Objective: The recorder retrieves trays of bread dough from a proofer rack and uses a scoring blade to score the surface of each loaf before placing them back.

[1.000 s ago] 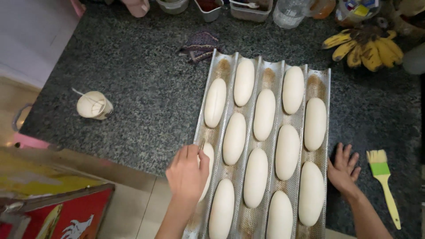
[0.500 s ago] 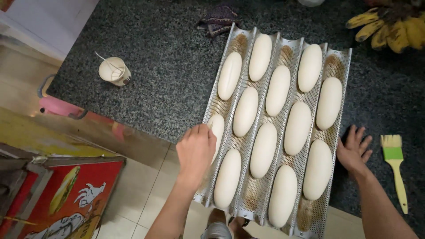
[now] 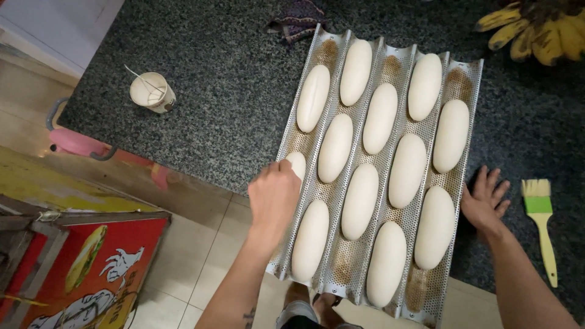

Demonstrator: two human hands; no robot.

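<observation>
**Perforated baguette tray, hands at both long edges**

Noted on the dark speckled granite counter (image 3: pixel 201 116): a perforated metal baguette tray (image 3: pixel 469 97) with five channels, set at a slight slant, near end overhanging the counter edge above the tiled floor (image 3: pixel 201 262). Loaded with twelve pale, unbaked oblong dough pieces; brown residue visible in bare stretches of the channels.

Left hand (image 3: pixel 274 198) closed into a loose fist over the leftmost channel, knuckles up, covering the near part of a dough piece (image 3: pixel 297 163) whose far tip shows just past the fingers. Fingers curled narrow; anything pinched inside them hidden, cannot tell. Another dough piece (image 3: pixel 310 240) lying just near of that hand in the same channel.

Right hand (image 3: pixel 484 201) flat on the counter, fingers spread wide, palm touching the tray's right edge, holding nothing.

Just right of that hand: a pastry brush (image 3: pixel 541 226) with green ferrule and yellow handle, lying apart from the fingers. Far left on the counter: a small paper cup (image 3: pixel 151 92) with a thin stick in it. Far edge: a crumpled dark cloth (image 3: pixel 298 18); far right corner: a bunch of bananas (image 3: pixel 536 27). Near left, below the counter: a red and yellow painted panel (image 3: pixel 85 268).
</observation>
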